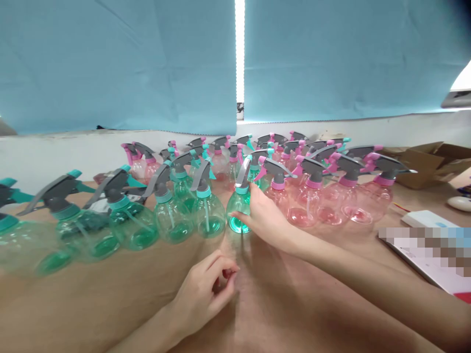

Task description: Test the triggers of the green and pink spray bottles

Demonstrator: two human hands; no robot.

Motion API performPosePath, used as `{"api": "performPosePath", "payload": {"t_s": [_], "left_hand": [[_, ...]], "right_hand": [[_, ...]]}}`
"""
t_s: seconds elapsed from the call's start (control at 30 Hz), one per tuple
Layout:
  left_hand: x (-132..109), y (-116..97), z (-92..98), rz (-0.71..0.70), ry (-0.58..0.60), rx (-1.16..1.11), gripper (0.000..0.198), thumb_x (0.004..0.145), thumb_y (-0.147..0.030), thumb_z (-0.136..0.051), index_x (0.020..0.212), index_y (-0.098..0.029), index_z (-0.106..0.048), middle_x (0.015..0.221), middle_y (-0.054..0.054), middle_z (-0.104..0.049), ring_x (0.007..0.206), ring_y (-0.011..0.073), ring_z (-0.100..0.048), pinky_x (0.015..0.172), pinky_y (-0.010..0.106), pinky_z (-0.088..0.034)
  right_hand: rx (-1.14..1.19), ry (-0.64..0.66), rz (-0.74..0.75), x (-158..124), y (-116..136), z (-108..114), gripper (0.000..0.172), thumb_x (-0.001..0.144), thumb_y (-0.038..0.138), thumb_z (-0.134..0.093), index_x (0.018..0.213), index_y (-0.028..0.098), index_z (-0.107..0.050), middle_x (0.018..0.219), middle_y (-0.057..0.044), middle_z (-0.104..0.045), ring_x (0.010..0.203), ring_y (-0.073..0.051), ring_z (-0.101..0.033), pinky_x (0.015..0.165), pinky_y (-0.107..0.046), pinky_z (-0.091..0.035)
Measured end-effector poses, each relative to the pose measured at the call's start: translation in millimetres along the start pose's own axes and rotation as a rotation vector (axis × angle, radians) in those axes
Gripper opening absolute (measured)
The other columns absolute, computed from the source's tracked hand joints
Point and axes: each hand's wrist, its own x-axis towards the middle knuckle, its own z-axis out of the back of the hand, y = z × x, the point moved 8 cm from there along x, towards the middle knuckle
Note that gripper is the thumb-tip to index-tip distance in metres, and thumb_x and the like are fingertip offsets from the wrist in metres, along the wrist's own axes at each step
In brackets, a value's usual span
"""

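Observation:
My right hand (pixel 265 218) is wrapped around the body of a green spray bottle (pixel 238 220), with the thumb across its front. This bottle stands upright at the right end of a front row of green spray bottles with grey heads and teal collars. Beside it on the left is another green spray bottle (pixel 210 218). Pink spray bottles (pixel 305 206) stand just right of my right hand. Lower down, my left hand (pixel 208 282) hovers over the table with its fingers curled and the thumb near the index finger; nothing shows between them.
More pink and green bottles crowd the wooden table (pixel 287 304) behind the front row. A cardboard box (pixel 419 166), a white device (pixel 429 219), a mouse (pixel 459 203) and a partly blurred flat item (pixel 423 260) lie at the right. Blue curtains (pixel 121 63) hang behind.

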Motion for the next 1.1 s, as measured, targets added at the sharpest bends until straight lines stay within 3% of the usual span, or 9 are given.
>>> {"api": "performPosePath", "payload": {"t_s": [0.23, 0.37, 0.43, 0.53, 0.63, 0.7, 0.9, 0.97, 1.1], "left_hand": [[1, 3, -1.0, 0.016, 0.011, -0.016, 0.017, 0.087, -0.007, -0.045, 0.093, -0.021, -0.052, 0.076, -0.004, -0.049, 0.053, 0.0074, -0.049, 0.051, 0.018, -0.040], [1, 5, -3.1, 0.035, 0.028, 0.003, 0.017, 0.087, -0.007, -0.045, 0.093, -0.021, -0.053, 0.076, -0.003, -0.051, 0.054, 0.0083, -0.049, 0.051, 0.019, -0.040], [2, 4, -2.9, 0.038, 0.031, 0.016, 0.016, 0.087, -0.008, -0.045, 0.093, -0.020, -0.053, 0.076, -0.003, -0.051, 0.055, 0.0087, -0.050, 0.051, 0.019, -0.041], [2, 2, -0.7, 0.026, 0.012, 0.031, 0.016, 0.088, -0.008, -0.045, 0.093, -0.020, -0.054, 0.076, -0.002, -0.051, 0.055, 0.0089, -0.051, 0.051, 0.019, -0.042], [3, -2, 3.5, -0.020, -0.038, 0.040, 0.017, 0.088, -0.007, -0.045, 0.092, -0.020, -0.054, 0.076, -0.003, -0.052, 0.055, 0.0084, -0.050, 0.050, 0.018, -0.042], [3, -5, 6.3, -0.058, -0.077, 0.043, 0.017, 0.088, -0.007, -0.045, 0.092, -0.021, -0.054, 0.075, -0.003, -0.052, 0.054, 0.0081, -0.050, 0.050, 0.017, -0.042], [6, -10, 12.1, -0.086, -0.145, 0.079, 0.016, 0.088, -0.007, -0.047, 0.091, -0.021, -0.054, 0.072, -0.004, -0.051, 0.053, 0.0075, -0.052, 0.052, 0.016, -0.045], [7, -11, 14.8, -0.077, -0.162, 0.093, 0.015, 0.088, -0.008, -0.047, 0.090, -0.021, -0.055, 0.072, -0.004, -0.052, 0.053, 0.0077, -0.054, 0.051, 0.016, -0.045], [8, -16, 17.1, -0.080, -0.166, 0.122, 0.014, 0.088, -0.008, -0.048, 0.089, -0.020, -0.055, 0.072, -0.004, -0.053, 0.053, 0.0077, -0.054, 0.052, 0.016, -0.046]], "right_hand": [[0.000, -0.054, -0.048, -1, -4, -4, 0.072, 0.081, 0.030, -0.071, 0.138, 0.003, -0.035, 0.130, -0.030, -0.054, 0.121, -0.038, -0.055, 0.092, -0.048, -0.048], [0.021, -0.133, -0.008, -20, 1, 8, 0.075, 0.080, 0.034, -0.071, 0.140, 0.009, -0.035, 0.140, -0.026, -0.048, 0.132, -0.035, -0.046, 0.100, -0.049, -0.044], [0.035, -0.160, 0.004, -34, 0, 19, 0.067, 0.081, 0.038, -0.068, 0.137, 0.013, -0.039, 0.132, -0.022, -0.057, 0.123, -0.034, -0.055, 0.092, -0.048, -0.049], [0.007, -0.216, -0.040, -53, -12, 41, 0.046, 0.084, 0.044, -0.064, 0.119, 0.018, -0.050, 0.107, -0.013, -0.070, 0.092, -0.030, -0.069, 0.075, -0.043, -0.053], [-0.053, -0.298, -0.154, -66, -39, 65, 0.033, 0.086, 0.047, -0.060, 0.104, 0.020, -0.055, 0.089, -0.007, -0.071, 0.075, -0.027, -0.069, 0.068, -0.039, -0.050], [-0.063, -0.312, -0.187, -69, -55, 72, 0.037, 0.086, 0.049, -0.059, 0.107, 0.019, -0.055, 0.096, -0.009, -0.071, 0.076, -0.026, -0.069, 0.070, -0.040, -0.050], [-0.028, -0.298, -0.190, -56, -75, 59, 0.064, 0.083, 0.053, -0.060, 0.131, 0.014, -0.043, 0.126, -0.021, -0.062, 0.104, -0.036, -0.065, 0.083, -0.048, -0.048], [0.002, -0.292, -0.220, -48, -76, 54, 0.066, 0.081, 0.056, -0.060, 0.127, 0.012, -0.043, 0.116, -0.023, -0.066, 0.106, -0.039, -0.063, 0.081, -0.047, -0.048], [0.029, -0.283, -0.319, -34, -80, 47, 0.061, 0.078, 0.059, -0.061, 0.114, 0.014, -0.043, 0.085, -0.015, -0.069, 0.086, -0.037, -0.068, 0.069, -0.041, -0.046]]}}
